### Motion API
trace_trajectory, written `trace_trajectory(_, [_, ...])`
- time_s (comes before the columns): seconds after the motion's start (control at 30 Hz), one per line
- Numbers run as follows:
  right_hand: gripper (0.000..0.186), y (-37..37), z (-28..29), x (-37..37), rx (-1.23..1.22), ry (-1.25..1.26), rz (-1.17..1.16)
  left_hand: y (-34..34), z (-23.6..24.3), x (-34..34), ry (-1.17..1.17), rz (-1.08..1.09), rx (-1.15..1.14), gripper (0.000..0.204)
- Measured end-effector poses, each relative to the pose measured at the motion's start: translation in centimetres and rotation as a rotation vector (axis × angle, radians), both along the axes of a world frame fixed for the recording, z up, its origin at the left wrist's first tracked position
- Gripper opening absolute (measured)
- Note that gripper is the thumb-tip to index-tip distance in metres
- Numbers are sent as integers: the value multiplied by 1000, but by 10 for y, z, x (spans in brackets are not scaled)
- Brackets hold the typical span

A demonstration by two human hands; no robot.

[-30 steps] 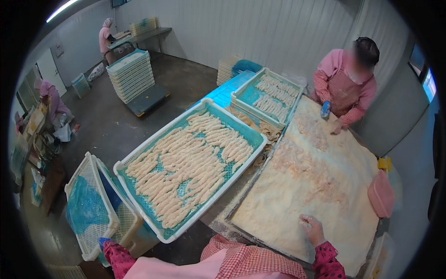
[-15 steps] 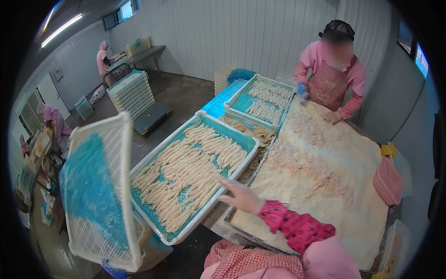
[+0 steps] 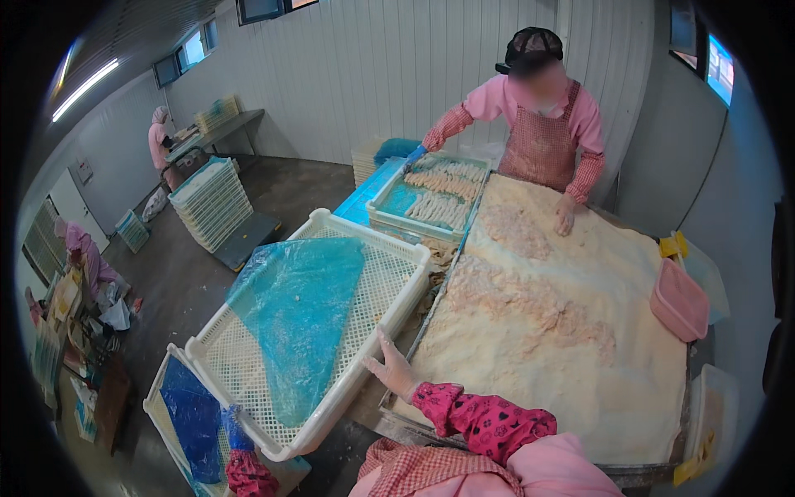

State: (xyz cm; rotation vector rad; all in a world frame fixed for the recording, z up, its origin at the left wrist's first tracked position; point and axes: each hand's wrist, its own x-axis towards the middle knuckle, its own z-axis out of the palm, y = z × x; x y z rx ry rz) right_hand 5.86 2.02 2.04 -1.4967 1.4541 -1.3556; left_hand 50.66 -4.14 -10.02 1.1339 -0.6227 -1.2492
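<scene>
one crate [image 3: 240, 356], turquoise sheet [image 3: 306, 315] inside

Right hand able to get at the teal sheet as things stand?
Likely yes: the right hand is open at the right side of the crate; the teal sheet lies uncovered inside, with only the crate's rim between.

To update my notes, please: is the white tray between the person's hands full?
Not full: the tray shows a turquoise sheet and exposed mesh floor.

White crate [image 3: 385, 282]: tilted → laid flat, covering strips | co-worker's blue-gloved hand [image 3: 415, 156]: now at far tray [image 3: 414, 226]
</scene>
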Motion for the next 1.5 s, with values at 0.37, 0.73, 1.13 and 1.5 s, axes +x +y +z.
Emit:
trace_trajectory(0.37, [59,-8,0,-22,-180,395,-309,7,136,-61,-1683,229,-298,79])
trace_trajectory(0.73, [62,-2,56,61,-204,635,307,-70,171,-180,-1835,-1083,-539,38])
trace_trajectory(1.13, [77,-21,60,106,31,864,319,-152,148,-112,-1980,-692,-915,45])
trace_trajectory(1.5, [96,-37,84,112,-67,546,-189,-151,276,-213,-2073,-514,-942,17])
